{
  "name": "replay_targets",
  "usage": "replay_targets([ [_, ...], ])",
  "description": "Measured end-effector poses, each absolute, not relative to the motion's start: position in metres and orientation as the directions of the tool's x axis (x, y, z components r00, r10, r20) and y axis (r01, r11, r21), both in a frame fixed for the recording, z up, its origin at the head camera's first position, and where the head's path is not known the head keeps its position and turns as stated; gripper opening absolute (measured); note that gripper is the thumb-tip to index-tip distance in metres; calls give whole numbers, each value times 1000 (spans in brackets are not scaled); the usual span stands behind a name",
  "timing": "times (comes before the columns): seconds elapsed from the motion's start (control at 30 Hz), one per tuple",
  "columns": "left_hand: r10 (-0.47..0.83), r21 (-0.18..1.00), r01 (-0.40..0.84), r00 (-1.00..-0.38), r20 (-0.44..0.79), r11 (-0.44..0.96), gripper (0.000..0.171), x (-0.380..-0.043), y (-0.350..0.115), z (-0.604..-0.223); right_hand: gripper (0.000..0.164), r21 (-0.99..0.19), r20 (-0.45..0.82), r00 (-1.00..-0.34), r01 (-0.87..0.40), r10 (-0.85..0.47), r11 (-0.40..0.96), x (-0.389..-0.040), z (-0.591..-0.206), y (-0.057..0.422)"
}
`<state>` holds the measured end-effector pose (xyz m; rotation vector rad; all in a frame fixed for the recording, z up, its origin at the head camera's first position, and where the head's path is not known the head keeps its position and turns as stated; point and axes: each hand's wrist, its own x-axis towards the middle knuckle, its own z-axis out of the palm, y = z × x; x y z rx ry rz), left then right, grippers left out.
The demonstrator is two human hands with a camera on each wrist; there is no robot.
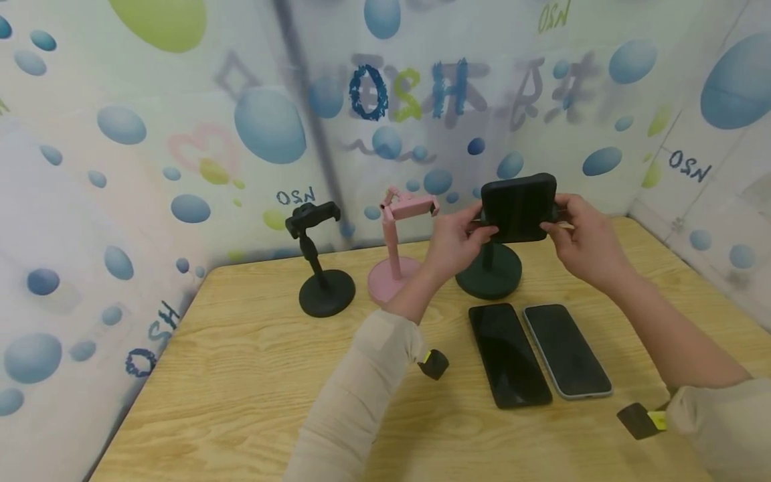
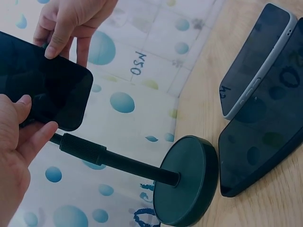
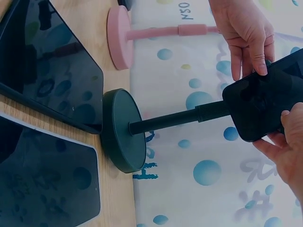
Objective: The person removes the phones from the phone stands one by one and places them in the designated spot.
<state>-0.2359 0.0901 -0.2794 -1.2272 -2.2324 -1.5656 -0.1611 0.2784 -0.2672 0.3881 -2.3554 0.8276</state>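
Observation:
A black smartphone (image 1: pixel 519 209) is held sideways at the top of a dark green phone stand (image 1: pixel 490 274), its dark screen facing me. My left hand (image 1: pixel 456 242) grips its left end, thumb on the front edge and fingers behind. At the other end, my right hand (image 1: pixel 583 239) pinches the phone the same way. The stand's clamp is hidden behind the phone; its ribbed collar and pole (image 2: pixel 123 161) show below. Flat on the table before the base lie a black phone (image 1: pixel 509 355) and a light-edged phone (image 1: pixel 567 351), side by side.
To the left stand a pink phone stand (image 1: pixel 394 278) and a black phone stand (image 1: pixel 326 294), their holders without phones. The wooden table (image 1: pixel 241 375) backs onto a wall covering (image 1: pixel 271 127) with blue dots. Small dark blocks (image 1: pixel 435 364) with yellow straps hang at both wrists.

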Motion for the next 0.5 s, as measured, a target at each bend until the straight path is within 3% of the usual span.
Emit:
replay_targets([
  [0.5, 490, 489, 859, -494, 718, 149, 41, -233, 76, -276, 29, -416, 683, -727, -473, -77, 776, -158, -265, 268],
])
